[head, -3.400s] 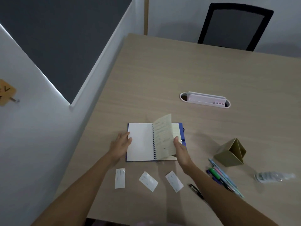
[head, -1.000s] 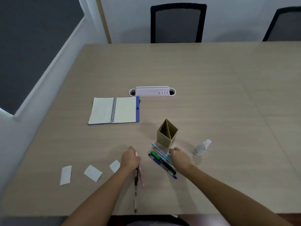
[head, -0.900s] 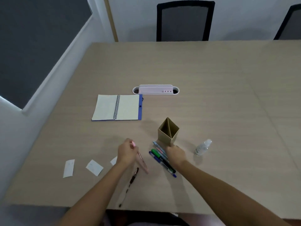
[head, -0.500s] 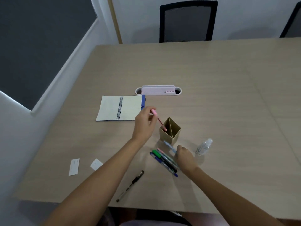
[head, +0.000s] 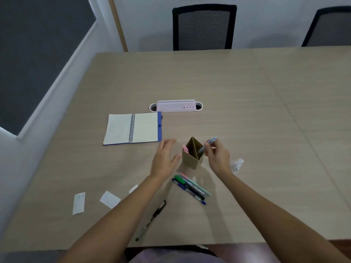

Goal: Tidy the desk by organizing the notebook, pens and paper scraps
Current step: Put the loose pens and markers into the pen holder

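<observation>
A tan cardboard pen holder (head: 191, 160) stands mid-desk with a pink pen (head: 185, 149) in its left compartment. My right hand (head: 217, 157) grips a light blue pen (head: 208, 145) whose tip dips into the right compartment. Just left of the holder, my left hand (head: 164, 160) is open and holds nothing. Several pens (head: 191, 187) lie in a bunch in front of the holder, and a black pen (head: 152, 219) lies nearer the desk edge. The spiral notebook (head: 133, 129) lies open at the back left. Three paper scraps (head: 109, 199) lie at the front left, one partly under my left arm.
A white cable-port organiser (head: 175, 106) sits behind the notebook. A small clear bottle (head: 237, 164) lies right of my right hand. Two black chairs (head: 204, 27) stand beyond the desk's far edge. A wall and dark window run along the left.
My left hand dropped the pink pen into the holder and let go. My right hand picked a light blue pen from the bunch and lifted it to the holder.
</observation>
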The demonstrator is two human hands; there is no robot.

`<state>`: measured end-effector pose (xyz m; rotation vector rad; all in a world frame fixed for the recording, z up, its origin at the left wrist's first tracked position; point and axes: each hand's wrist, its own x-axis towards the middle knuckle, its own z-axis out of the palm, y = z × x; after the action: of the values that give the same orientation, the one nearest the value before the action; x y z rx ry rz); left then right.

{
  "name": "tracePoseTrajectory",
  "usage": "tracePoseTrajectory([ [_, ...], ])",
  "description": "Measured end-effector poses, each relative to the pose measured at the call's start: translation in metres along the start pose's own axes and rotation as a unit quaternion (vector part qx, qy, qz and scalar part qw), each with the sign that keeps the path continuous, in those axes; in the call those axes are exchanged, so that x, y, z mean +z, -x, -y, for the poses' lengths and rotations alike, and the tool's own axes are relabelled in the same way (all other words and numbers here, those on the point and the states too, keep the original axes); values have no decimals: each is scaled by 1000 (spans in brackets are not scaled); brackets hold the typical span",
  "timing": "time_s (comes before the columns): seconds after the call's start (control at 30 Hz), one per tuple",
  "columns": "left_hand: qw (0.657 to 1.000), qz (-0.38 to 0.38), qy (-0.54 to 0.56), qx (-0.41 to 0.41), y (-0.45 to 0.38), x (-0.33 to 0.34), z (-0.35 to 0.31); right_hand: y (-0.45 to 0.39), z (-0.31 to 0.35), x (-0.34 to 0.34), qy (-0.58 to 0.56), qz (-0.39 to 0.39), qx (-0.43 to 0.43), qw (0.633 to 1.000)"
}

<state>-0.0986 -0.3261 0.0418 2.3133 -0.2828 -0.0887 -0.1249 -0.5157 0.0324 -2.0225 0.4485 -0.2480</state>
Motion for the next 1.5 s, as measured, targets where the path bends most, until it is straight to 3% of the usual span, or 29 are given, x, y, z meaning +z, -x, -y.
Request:
tracePoseTrajectory([
  [0.07, 997, 44, -43, -54, 28, -5, 22, -9, -6, 9, 57, 8, -3, 998],
  [0.17, 959, 203, -138, -140, 71, 2, 61, -11, -21, 18, 133, 41, 2, 990],
  [0.23, 930, 276, -188, -152, 90, 8, 77, -6, -26, 18, 131, 44, 3, 990],
  [0.3, 921, 297, -205, -150, 98, 12, 85, 8, -29, 15, 100, 25, 13, 995],
  [0.4, 922, 293, -216, -133, 94, 14, 88, 40, -42, 15, 100, -3, 3, 995],
  [0.5, 942, 259, -181, -116, 78, 6, 84, 64, -64, 31, 220, 142, -17, 965],
  [0.57, 967, 200, -122, -96, 61, -8, 76, 69, -71, 43, 296, 217, -16, 930],
  [0.7, 999, 35, -3, -29, 13, -46, 22, 67, -69, 53, 373, 244, -15, 895],
  [0.8, 991, -84, 99, 27, -20, -63, -25, 60, -75, 52, 379, 249, 15, 891],
  [0.9, 977, -137, 142, 82, -42, -57, -47, 56, -80, 44, 375, 262, 41, 888],
  [1.0, 982, -118, 116, 95, -53, -38, -52, 60, -82, 28, 350, 254, 21, 901],
  [1.07, 989, -81, 86, 89, -56, -21, -47, 65, -81, 14, 275, 217, -10, 937],
  [1.2, 997, -16, 52, 63, -58, 5, -33, 76, -54, -20, 78, 52, -52, 994],
  [1.33, 998, 20, 21, 49, -55, 17, -19, 45, -18, -29, -57, -58, -11, 997],
  [1.5, 997, 6, 81, 4, -28, 19, -2, 5, -5, -7, -44, -48, 23, 998],
])
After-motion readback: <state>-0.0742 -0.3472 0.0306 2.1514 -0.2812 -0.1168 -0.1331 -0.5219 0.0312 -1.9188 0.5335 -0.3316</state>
